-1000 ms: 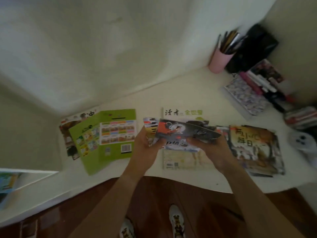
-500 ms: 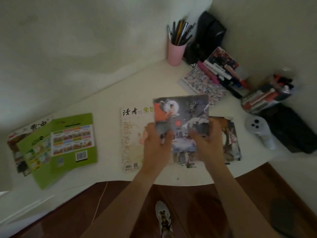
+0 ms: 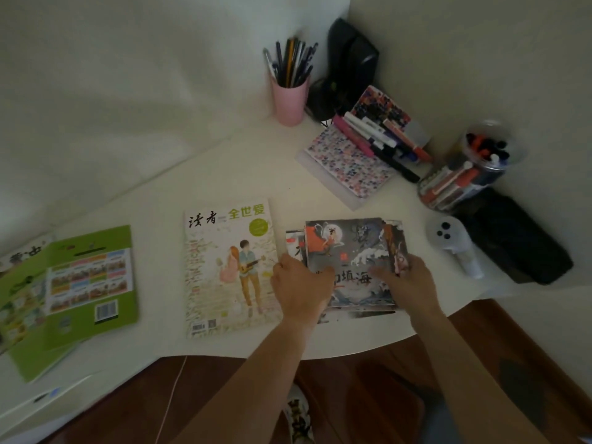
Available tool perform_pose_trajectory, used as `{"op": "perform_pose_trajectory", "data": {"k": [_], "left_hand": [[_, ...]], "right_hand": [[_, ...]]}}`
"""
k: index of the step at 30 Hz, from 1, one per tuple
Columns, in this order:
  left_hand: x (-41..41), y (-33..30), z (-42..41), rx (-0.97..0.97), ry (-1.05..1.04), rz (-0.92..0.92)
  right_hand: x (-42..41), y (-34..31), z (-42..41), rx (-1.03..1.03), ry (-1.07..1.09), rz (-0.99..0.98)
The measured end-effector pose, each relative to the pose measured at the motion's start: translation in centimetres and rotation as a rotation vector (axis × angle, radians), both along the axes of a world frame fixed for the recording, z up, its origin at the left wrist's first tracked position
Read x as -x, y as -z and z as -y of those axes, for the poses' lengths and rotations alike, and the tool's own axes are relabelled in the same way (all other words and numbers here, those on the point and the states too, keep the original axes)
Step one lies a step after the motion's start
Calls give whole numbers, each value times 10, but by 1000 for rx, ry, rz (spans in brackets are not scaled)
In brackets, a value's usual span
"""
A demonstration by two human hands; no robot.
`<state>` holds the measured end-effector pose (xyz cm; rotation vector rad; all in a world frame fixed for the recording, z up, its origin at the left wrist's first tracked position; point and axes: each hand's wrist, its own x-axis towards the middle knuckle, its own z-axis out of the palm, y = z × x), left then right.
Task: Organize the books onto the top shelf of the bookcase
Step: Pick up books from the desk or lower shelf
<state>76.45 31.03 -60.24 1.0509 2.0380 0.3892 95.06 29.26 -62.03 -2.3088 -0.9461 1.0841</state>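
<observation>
— Fingers of the left hand [image 3: 301, 288]: how are they placed?
— They are curled over the left edge of the dark illustrated book [image 3: 349, 261], with the thumb laid on its cover.

— What lies to the left of that hand?
— Green workbooks [image 3: 86, 283] are seen overlapped at the far left of the white desk [image 3: 224, 174]. A magazine with a couple and a guitar on its cover [image 3: 229, 267] is laid flat just beside the hand, face up.

— And the dark book itself?
— It is held between both hands, on top of other books near the front desk edge; one is glimpsed under its left side.

— The right hand [image 3: 408, 282]?
— Its fingers are bent round the stack's right edge, gripping it.

— Further right?
— A white controller [image 3: 453, 241] is seen, with a pink pen cup [image 3: 290, 99] further back.
</observation>
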Motion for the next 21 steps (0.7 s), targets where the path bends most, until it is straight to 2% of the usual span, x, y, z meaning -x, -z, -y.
{"op": "perform_pose_trajectory", "data": {"k": [3, 7, 11, 16, 18, 21], "left_hand": [[0, 2, -8, -11, -87, 96], [10, 4, -18, 74, -183, 274], [16, 7, -22, 167, -185, 523], [22, -9, 3, -22, 17, 777], [27, -15, 10, -128, 129, 824], [29, -16, 1, -253, 215, 817]], "right_hand": [[23, 5, 4, -42, -77, -33], [26, 56, 8, -69, -94, -89], [29, 6, 6, -64, 16, -291], [15, -16, 11, -170, 46, -465], [6, -24, 15, -288, 8, -530], [-1, -39, 20, -458, -39, -510]]}}
